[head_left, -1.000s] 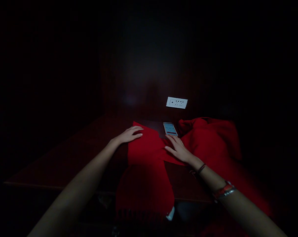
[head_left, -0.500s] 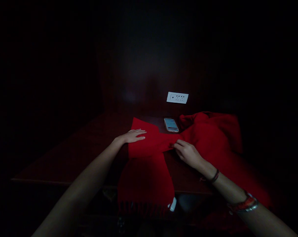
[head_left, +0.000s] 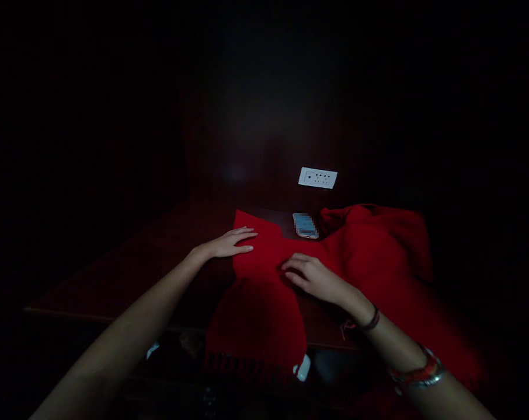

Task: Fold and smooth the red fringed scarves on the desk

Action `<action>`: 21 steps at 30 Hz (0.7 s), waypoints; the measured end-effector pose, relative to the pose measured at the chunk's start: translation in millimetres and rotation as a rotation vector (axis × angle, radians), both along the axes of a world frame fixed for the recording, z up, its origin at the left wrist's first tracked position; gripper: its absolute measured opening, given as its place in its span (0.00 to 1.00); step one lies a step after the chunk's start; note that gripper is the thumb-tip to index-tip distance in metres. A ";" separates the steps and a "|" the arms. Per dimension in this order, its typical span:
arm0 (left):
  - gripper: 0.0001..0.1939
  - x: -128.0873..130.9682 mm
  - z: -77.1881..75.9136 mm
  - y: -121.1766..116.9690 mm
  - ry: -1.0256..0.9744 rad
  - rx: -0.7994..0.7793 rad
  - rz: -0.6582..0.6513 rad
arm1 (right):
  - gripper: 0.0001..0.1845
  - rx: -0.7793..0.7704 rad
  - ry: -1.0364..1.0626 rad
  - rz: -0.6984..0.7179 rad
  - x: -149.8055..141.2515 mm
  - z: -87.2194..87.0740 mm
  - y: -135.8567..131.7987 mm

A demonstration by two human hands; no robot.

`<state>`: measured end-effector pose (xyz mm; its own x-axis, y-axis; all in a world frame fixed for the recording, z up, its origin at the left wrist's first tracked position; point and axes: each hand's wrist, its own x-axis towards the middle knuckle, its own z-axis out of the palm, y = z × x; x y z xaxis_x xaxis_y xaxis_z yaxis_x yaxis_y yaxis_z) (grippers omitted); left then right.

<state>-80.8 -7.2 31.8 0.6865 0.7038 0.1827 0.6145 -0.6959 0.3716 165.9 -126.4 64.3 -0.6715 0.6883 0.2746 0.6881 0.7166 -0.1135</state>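
Observation:
A red scarf (head_left: pixel 258 309) with a fringed end lies across the dark table, its fringe hanging over the front edge. Its upper part is folded over, and the rest runs right into a loose red heap. My left hand (head_left: pixel 229 242) rests flat on the left side of the folded part, fingers stretched out and a ring showing. My right hand (head_left: pixel 310 277) is over the scarf's lower fold, palm down, with its fingers bent and slightly apart. Its fingertips touch or hover just above the cloth; I cannot tell which. Nothing shows between them.
A phone (head_left: pixel 305 226) lies behind the scarf, near the bunched red cloth (head_left: pixel 378 245) on the right. A white socket plate (head_left: pixel 317 178) is on the back wall. The table (head_left: pixel 115 280) has its front edge close to my forearms. White objects show dimly below it.
My right hand has let go of the scarf's lower edge and moved left over the fold. The scarf's narrow middle has shifted. My left hand has slid slightly left.

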 end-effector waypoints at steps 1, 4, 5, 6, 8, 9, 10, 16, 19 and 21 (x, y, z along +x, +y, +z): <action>0.28 -4.9 -1.5 -4.3 0.008 -0.029 -0.021 | 0.13 0.007 -0.008 0.016 -8.3 -5.5 -4.8; 0.28 -13.6 -9.5 -7.2 0.069 -0.089 -0.033 | 0.17 0.066 -0.022 -0.013 -17.2 -29.0 -14.4; 0.28 -13.1 -12.6 -4.2 0.090 -0.085 -0.026 | 0.18 0.083 -0.024 -0.031 -14.5 -36.6 -14.2; 0.27 -10.5 -15.4 0.4 0.107 -0.066 -0.018 | 0.19 0.093 -0.026 -0.051 -9.6 -43.2 -11.6; 0.24 0.3 -19.5 12.0 0.124 0.022 0.015 | 0.19 0.093 -0.043 -0.087 4.1 -52.5 -0.2; 0.23 7.4 -20.4 17.5 0.119 0.090 0.050 | 0.20 0.090 -0.055 -0.110 11.3 -55.1 7.9; 0.21 14.9 -20.4 21.9 0.101 0.166 0.099 | 0.20 0.091 -0.066 -0.137 17.6 -56.2 16.6; 0.19 30.8 -12.6 13.4 -0.091 0.231 0.382 | 0.18 -0.019 -0.196 -0.201 20.7 -32.6 61.1; 0.24 21.6 -13.9 -1.1 -0.098 0.034 0.290 | 0.16 -0.089 -0.234 -0.200 9.0 -12.6 76.5; 0.28 18.5 -14.6 -7.9 -0.055 0.024 0.243 | 0.19 -0.095 -0.216 -0.222 3.5 -5.6 85.6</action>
